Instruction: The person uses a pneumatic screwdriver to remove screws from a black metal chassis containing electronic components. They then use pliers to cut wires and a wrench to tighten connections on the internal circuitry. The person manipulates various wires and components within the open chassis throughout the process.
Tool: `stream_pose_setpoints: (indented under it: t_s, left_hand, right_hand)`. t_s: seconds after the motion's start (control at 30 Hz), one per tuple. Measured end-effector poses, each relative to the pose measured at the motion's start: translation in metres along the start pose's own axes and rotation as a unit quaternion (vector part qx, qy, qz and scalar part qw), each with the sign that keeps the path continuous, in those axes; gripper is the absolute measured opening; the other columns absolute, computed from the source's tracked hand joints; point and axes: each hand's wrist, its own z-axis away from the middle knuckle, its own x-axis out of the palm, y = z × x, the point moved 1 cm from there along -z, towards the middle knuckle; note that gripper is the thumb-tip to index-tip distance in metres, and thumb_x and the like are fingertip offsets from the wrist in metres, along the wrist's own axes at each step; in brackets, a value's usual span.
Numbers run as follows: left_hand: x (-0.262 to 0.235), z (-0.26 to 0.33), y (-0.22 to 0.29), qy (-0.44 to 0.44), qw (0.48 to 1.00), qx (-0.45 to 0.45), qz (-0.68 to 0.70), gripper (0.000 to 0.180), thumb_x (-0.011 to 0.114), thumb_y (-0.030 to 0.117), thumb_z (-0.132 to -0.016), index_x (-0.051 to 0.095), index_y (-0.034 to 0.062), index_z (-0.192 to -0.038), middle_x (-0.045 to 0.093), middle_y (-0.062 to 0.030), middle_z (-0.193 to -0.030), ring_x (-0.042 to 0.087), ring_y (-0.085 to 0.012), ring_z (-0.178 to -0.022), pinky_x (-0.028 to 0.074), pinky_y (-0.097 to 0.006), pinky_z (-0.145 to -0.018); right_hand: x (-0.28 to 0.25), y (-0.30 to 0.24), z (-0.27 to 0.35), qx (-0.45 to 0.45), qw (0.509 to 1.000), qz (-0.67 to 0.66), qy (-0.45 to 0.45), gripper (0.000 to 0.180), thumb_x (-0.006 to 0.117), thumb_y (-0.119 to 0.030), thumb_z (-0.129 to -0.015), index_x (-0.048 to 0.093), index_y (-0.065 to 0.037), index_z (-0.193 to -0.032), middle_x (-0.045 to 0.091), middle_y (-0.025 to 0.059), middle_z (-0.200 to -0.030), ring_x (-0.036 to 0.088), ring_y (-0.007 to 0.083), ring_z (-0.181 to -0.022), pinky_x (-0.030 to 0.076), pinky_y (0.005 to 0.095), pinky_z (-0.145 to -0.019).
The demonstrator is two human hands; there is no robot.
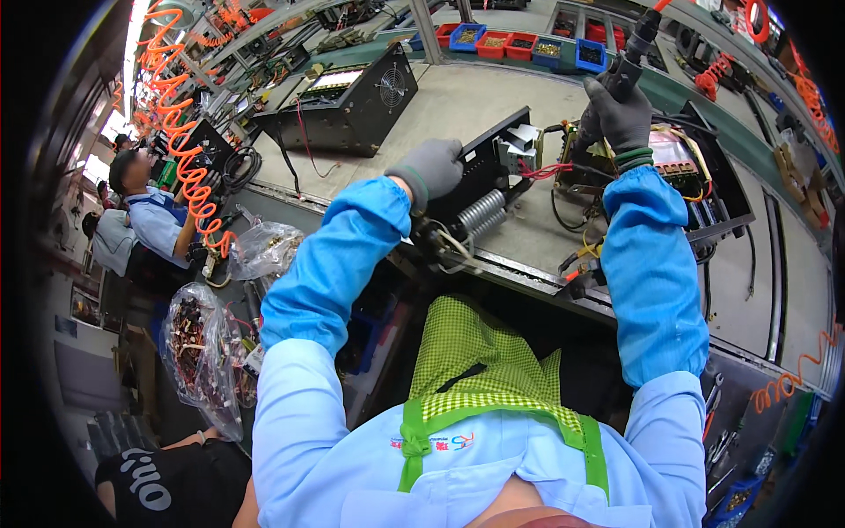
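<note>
My gloved left hand point(429, 169) is closed on the edge of a tilted black metal panel point(471, 158). A silver ribbed cylinder point(482, 214) sits on that panel, and red wires point(543, 171) run from it towards an open black chassis point(726, 207). In my gloved right hand point(620, 116), a dark power screwdriver point(627, 72) is held upright, its lower end pointing down at the parts beside the chassis. Where its tip meets them, I cannot make out. Yellow wires and a board with coloured terminals show inside the chassis.
Another black metal case point(352, 110) with a fan grille stands at the far left of the bench. Small red and blue bins point(547, 53) line the back. An orange coiled hose point(176, 123) hangs at left, near bagged wires point(198, 343) and a seated person point(154, 207).
</note>
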Motion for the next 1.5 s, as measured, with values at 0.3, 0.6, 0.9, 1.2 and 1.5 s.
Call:
stream_pose_setpoints:
  t_s: [0.3, 0.6, 0.9, 1.2, 1.5]
  left_hand:
    - [-0.006, -0.044, -0.057, 0.012, 0.997, -0.073, -0.027, 0.029, 0.06, 0.024, -0.085, 0.066, 0.005, -0.105, 0.066, -0.0201, -0.096, 0.063, -0.037, -0.092, 0.05, -0.039, -0.082]
    - [-0.07, 0.016, -0.209, 0.231, 0.95, -0.204, 0.046, 0.031, 0.061, 0.03, -0.085, 0.066, 0.0027, -0.098, 0.067, -0.0188, -0.09, 0.065, -0.0317, -0.086, 0.049, -0.037, -0.075]
    - [-0.063, 0.047, -0.205, 0.286, 0.942, -0.15, 0.094, 0.025, 0.062, 0.022, -0.088, 0.064, 0.0002, -0.099, 0.066, -0.0134, -0.084, 0.062, -0.0198, -0.075, 0.047, -0.031, -0.068]
    - [0.022, -0.026, -0.165, 0.149, 0.915, -0.206, 0.313, 0.043, 0.063, 0.038, -0.084, 0.067, -0.0028, -0.096, 0.068, -0.0191, -0.089, 0.067, -0.0286, -0.082, 0.05, -0.036, -0.073]
    - [0.048, -0.131, -0.201, -0.163, 0.963, -0.182, 0.113, 0.067, 0.051, 0.06, -0.087, 0.062, -0.0027, -0.108, 0.066, -0.0181, -0.097, 0.064, -0.0275, -0.09, 0.05, -0.038, -0.081]
  right_hand:
    - [0.001, 0.009, -0.002, -0.015, 0.997, 0.079, -0.017, 0.039, 0.074, -0.039, -0.073, 0.064, -0.006, -0.092, 0.068, 0.0068, -0.077, 0.066, 0.0189, -0.074, 0.051, 0.0338, -0.073]
    - [0.01, 0.002, -0.003, -0.004, 1.0, 0.011, -0.022, 0.038, 0.077, -0.037, -0.072, 0.066, -0.005, -0.09, 0.067, 0.0034, -0.076, 0.062, 0.012, -0.07, 0.05, 0.0294, -0.07]
    - [0.009, 0.019, -0.003, -0.001, 0.999, 0.046, -0.027, 0.029, 0.076, -0.03, -0.075, 0.065, -0.005, -0.086, 0.063, 0.0009, -0.074, 0.058, 0.0094, -0.067, 0.048, 0.028, -0.066]
    - [0.012, 0.023, 0.001, -0.001, 0.998, 0.025, -0.066, 0.028, 0.076, -0.024, -0.076, 0.064, -0.004, -0.09, 0.064, 0.0007, -0.077, 0.057, 0.0084, -0.068, 0.048, 0.0279, -0.066]
    - [0.032, -0.012, 0.02, 0.058, 0.994, -0.039, -0.084, 0.03, 0.073, -0.013, -0.078, 0.059, 0.0, -0.101, 0.062, 0.004, -0.078, 0.059, 0.0107, -0.066, 0.049, 0.0263, -0.063]
